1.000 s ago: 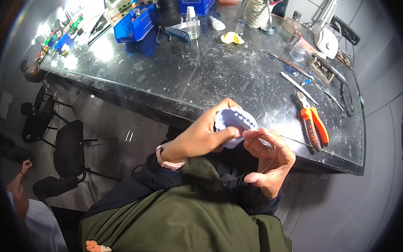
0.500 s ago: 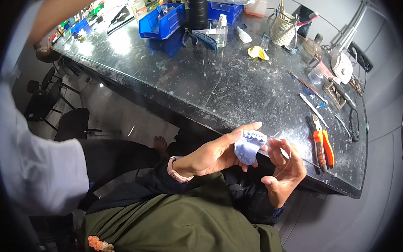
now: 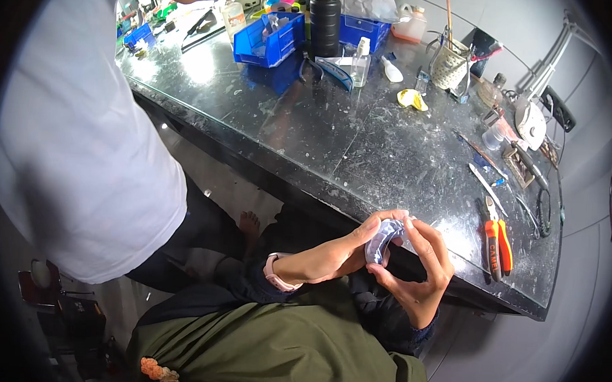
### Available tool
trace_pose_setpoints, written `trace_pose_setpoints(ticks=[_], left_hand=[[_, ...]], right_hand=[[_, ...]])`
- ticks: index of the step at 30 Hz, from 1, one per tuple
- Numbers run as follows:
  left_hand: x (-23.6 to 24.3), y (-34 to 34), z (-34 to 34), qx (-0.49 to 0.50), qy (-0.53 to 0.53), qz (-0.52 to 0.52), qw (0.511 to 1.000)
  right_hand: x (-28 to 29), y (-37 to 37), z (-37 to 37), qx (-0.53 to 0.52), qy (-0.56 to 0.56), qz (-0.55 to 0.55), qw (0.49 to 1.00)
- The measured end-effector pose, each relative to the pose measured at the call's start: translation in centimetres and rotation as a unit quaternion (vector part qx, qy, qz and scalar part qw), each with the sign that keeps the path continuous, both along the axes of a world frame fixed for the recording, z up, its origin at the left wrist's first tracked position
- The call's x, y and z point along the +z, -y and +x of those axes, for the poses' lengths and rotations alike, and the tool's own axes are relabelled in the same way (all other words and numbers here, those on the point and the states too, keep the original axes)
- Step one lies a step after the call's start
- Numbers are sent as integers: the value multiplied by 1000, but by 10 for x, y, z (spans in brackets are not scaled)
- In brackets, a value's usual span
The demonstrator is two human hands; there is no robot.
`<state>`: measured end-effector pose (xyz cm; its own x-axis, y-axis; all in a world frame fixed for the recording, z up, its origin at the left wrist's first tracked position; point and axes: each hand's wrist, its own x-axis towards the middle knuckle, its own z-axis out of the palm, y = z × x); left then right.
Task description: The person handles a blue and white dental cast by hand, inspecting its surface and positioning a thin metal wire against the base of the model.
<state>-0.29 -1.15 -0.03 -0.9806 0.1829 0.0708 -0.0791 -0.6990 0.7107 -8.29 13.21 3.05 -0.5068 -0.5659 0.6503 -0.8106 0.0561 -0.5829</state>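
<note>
A pale bluish dental cast (image 3: 378, 246) with a curved row of teeth sits in my left hand (image 3: 331, 254), just off the bench's front edge. The left fingers are closed around it, with a pink wristband on that wrist. My right hand (image 3: 421, 269) reaches in from the right, its thumb on the near end of the cast and its fingertips on the far end. The thin bent wire seen earlier in this hand cannot be made out now against the cast and fingers.
Orange-and-black pliers (image 3: 496, 245) lie on the dark bench (image 3: 288, 130) to the right, beside a metal knife-like tool (image 3: 485, 187). Blue bins (image 3: 267, 41), a black bottle (image 3: 324, 23) and a spray bottle (image 3: 360, 61) stand farther back. A co-worker in a white shirt (image 3: 85, 143) stands close at left.
My right hand has moved left onto the cast, bringing the thin wire out of clear sight. The cast has tilted in my left hand. The co-worker takes up more of the left side.
</note>
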Motion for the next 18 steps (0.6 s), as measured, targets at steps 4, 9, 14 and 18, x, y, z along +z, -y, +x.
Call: trace_pose_setpoints(ticks=[4,9,14,18], left_hand=[[2,-1,3,18,-6,-33,999],[1,3,5,8,-16,-33,999],[1,2,3,-6,11,-42,999],[4,1,2,20,12,-58,998]], right_hand=[[-3,0,1,9,20,17,1000],[0,2,0,13,37,30,999],[-3,4,-5,21,9,22,1000],[-6,3,-7,24,9,32,999]])
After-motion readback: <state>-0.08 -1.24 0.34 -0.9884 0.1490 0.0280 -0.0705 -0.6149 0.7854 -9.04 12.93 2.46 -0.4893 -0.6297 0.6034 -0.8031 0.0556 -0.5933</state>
